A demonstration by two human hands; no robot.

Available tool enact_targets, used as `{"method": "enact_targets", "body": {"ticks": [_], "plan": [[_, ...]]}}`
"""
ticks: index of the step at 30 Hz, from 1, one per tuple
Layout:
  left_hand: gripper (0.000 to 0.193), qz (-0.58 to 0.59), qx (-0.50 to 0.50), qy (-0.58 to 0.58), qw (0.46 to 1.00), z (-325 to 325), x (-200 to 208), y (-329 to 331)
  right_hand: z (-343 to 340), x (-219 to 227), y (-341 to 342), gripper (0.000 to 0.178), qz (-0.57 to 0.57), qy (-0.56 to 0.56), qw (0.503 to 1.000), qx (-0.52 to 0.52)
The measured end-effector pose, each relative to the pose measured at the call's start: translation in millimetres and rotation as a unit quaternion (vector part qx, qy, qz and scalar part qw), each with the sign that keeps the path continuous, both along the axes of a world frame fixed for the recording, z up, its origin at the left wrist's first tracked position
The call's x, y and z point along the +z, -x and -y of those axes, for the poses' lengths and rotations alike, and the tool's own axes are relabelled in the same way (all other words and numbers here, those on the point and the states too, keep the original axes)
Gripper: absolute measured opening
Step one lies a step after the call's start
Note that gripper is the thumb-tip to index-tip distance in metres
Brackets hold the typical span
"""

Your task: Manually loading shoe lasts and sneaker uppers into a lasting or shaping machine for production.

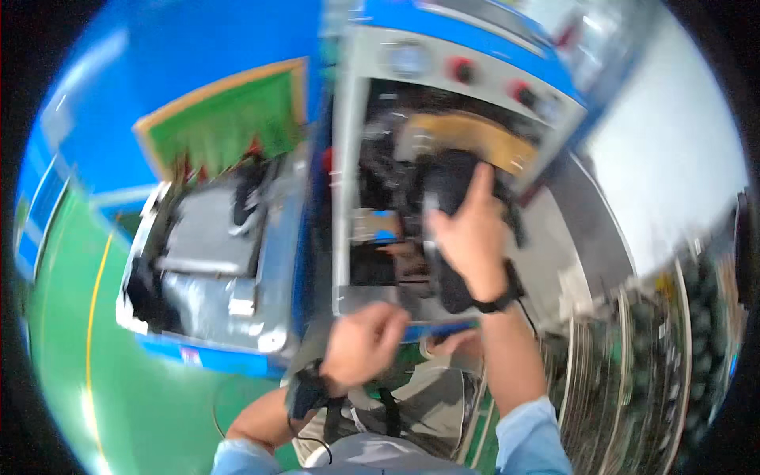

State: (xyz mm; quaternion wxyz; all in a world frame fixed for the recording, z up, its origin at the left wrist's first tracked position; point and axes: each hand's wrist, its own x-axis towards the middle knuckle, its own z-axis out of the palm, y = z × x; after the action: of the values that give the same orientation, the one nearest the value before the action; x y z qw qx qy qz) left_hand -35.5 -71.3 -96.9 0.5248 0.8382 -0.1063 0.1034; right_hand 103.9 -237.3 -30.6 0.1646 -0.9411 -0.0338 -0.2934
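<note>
My right hand (475, 241) lies over a long black padded-looking thing (455, 178) inside the open front of a machine. Its index finger is stretched out and the thumb stands apart; blur hides the exact kind of the black thing. Lower and to the left, my left hand (366, 344) is curled closed in front of the machine's near edge, with nothing seen sticking out of it. Its fingertips are turned from view. A yellow-brown curved part (475, 134) sits behind the black thing. Both wrists wear dark bands.
The machine's panel (431, 59) carries a round gauge and red knobs. To the left stands a blue-edged bench (273, 305) with a grey pad (214, 229) and a green board in a yellow frame (229, 119). Racks (625, 372) crowd the lower right. The floor (67, 332) is green.
</note>
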Motion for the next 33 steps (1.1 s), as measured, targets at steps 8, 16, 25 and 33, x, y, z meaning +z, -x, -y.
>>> {"method": "enact_targets", "body": {"ticks": [8,16,25,33], "plan": [[0.033,0.338,0.038,-0.132,0.931,42.5,80.2,-121.7,22.9,3.6,34.7,0.071,-0.110,-0.165,0.979,0.045],[0.050,0.130,-0.036,-0.535,0.834,63.9,90.0,-266.7,-5.4,-8.8,33.8,0.030,-0.052,-0.224,0.973,0.004],[0.026,0.286,-0.105,-0.602,0.738,29.0,97.3,-248.9,-15.7,-29.7,32.1,0.032,0.080,-0.234,0.969,0.010],[0.040,0.165,0.081,-0.309,0.933,56.2,108.9,-155.0,-15.2,-18.9,62.1,0.034,0.104,-0.189,0.975,-0.062]]}}
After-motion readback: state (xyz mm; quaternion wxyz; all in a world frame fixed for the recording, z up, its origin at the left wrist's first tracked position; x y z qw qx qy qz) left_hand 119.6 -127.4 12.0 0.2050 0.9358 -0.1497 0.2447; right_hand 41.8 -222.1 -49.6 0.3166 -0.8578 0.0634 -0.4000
